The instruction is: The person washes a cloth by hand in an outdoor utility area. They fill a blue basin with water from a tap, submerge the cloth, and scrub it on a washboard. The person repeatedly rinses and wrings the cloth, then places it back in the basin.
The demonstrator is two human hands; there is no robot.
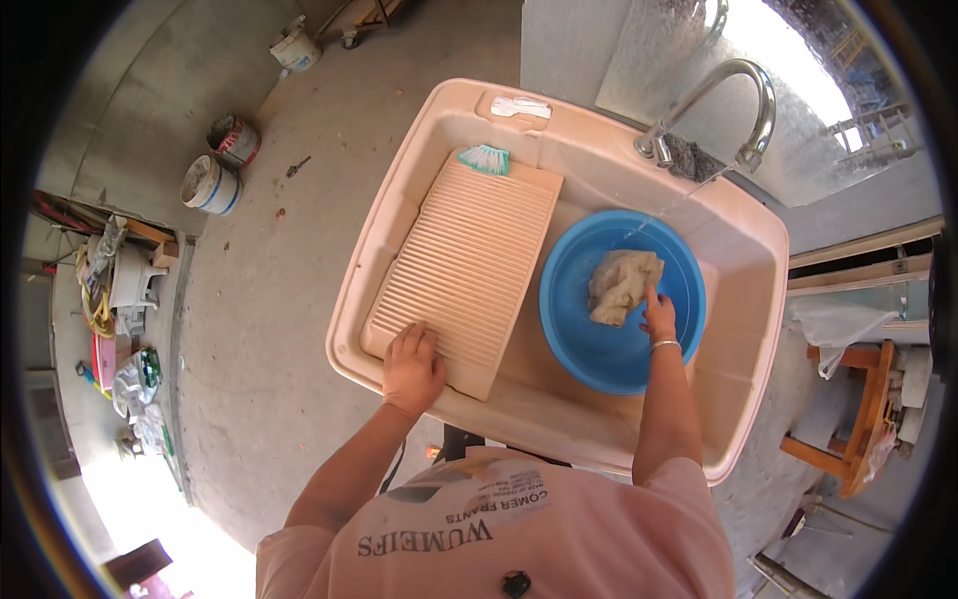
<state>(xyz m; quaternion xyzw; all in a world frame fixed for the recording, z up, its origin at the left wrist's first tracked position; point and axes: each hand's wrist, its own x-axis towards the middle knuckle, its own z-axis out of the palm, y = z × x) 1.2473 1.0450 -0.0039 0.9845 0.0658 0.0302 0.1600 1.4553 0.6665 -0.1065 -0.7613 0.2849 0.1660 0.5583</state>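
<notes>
My left hand (pixel 413 368) rests palm down on the near left corner of the ribbed washboard (pixel 468 262), at the rim of a beige plastic sink (pixel 751 419). It grips nothing that I can see. A round blue plastic basin (pixel 572 352) sits in the sink's right part. In it lies a crumpled, wet-looking beige cloth (pixel 625 284). My right hand (pixel 659 316), with a bracelet at the wrist, is over the basin. Its index finger stretches to the cloth's right edge, and the other fingers are partly curled. A thin stream of water falls into the basin.
A curved chrome faucet (pixel 765 112) rises at the far right rim, with a dark scrubbing pad (pixel 690 159) by its base. A teal brush (pixel 486 159) lies atop the washboard. Buckets (pixel 212 185) stand on the floor to the left, a wooden stool (pixel 861 419) to the right.
</notes>
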